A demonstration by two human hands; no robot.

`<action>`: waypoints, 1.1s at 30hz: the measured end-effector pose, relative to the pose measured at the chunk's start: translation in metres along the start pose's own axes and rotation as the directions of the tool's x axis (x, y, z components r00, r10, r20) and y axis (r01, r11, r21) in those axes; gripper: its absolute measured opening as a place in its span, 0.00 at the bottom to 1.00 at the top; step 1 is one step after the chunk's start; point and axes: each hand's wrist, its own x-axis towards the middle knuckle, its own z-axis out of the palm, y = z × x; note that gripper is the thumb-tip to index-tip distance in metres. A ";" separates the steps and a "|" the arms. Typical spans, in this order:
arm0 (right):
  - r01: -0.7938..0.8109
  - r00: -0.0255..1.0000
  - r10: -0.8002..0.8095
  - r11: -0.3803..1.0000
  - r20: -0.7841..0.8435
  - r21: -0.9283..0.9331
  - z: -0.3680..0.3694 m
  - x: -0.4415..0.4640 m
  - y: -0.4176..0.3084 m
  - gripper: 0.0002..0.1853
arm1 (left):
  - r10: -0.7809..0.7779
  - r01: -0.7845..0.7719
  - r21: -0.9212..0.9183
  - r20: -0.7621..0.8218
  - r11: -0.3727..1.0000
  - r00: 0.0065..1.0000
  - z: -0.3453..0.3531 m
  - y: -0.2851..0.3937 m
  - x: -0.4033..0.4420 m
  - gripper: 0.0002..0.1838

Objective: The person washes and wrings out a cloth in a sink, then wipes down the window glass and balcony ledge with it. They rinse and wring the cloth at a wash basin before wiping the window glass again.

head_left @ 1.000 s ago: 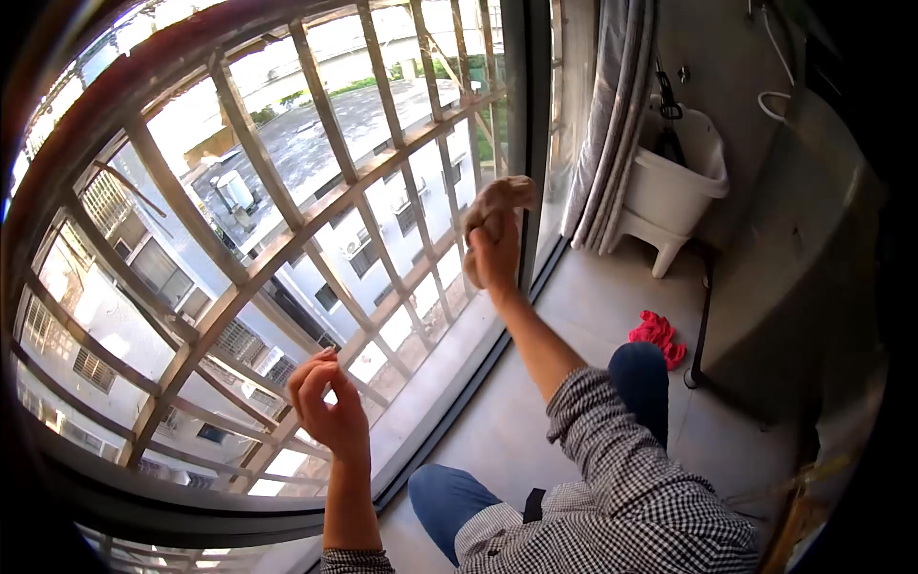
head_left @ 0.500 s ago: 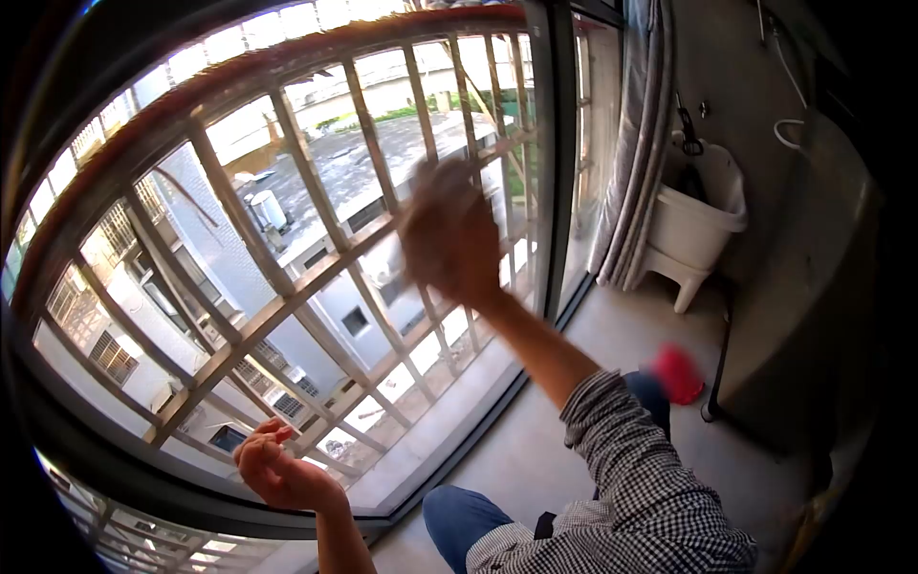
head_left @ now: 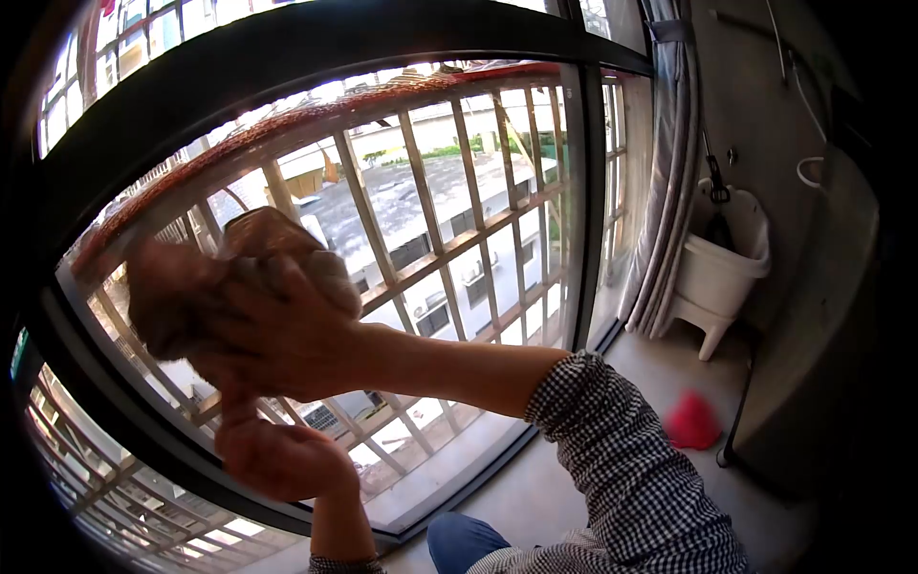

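Observation:
My right hand [head_left: 296,330] is spread over a crumpled grey-brown cloth [head_left: 177,306] at the left part of the window pane [head_left: 469,239]. The cloth is blurred, and part of it bulges above the knuckles. Just below it, my left hand [head_left: 282,459] is raised near the glass with a finger pointing up toward the cloth. Its fingertips are hidden behind my right hand, so I cannot tell whether they touch the cloth. Nothing shows in the left palm.
A dark window frame [head_left: 287,57] surrounds the pane, with metal bars [head_left: 421,182] outside. To the right hang a grey curtain [head_left: 660,191] and a white basin on legs [head_left: 717,258] holding a black-handled item. A red object [head_left: 693,421] lies on the floor.
My right hand has swept the cloth leftward across the pane, from its middle to its left side. My left hand has stayed low, now partly overlapped by the right. The view has tilted up.

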 end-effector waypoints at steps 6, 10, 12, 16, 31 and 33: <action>-0.009 1.000 0.009 0.952 -0.001 -0.305 -0.047 -0.014 0.073 0.06 | 0.060 -0.060 0.012 0.020 0.998 0.998 -0.015 -0.019 0.019 0.09; -0.463 0.877 0.432 0.876 -0.209 -0.134 -0.132 -0.066 0.167 0.10 | -0.055 0.055 0.003 0.105 0.998 0.993 -0.018 -0.030 -0.001 0.09; -0.787 0.582 0.767 0.614 -0.271 0.049 -0.156 -0.135 0.212 0.14 | -0.111 0.112 -0.002 0.129 0.994 0.985 -0.004 -0.022 -0.006 0.07; -0.856 0.390 0.798 0.498 -0.460 0.139 -0.175 -0.192 0.169 0.14 | -0.205 0.244 -0.166 0.225 0.955 0.953 0.022 -0.024 -0.038 0.05; -0.514 -0.581 0.713 -0.695 0.392 0.503 -0.344 -0.304 -0.035 0.14 | -0.125 0.376 -0.263 0.650 0.888 0.749 0.200 0.079 -0.221 0.04; -0.479 -0.599 0.696 -0.708 0.396 0.519 -0.356 -0.297 -0.022 0.15 | -0.124 0.379 -0.265 0.654 0.886 0.746 0.240 0.103 -0.227 0.05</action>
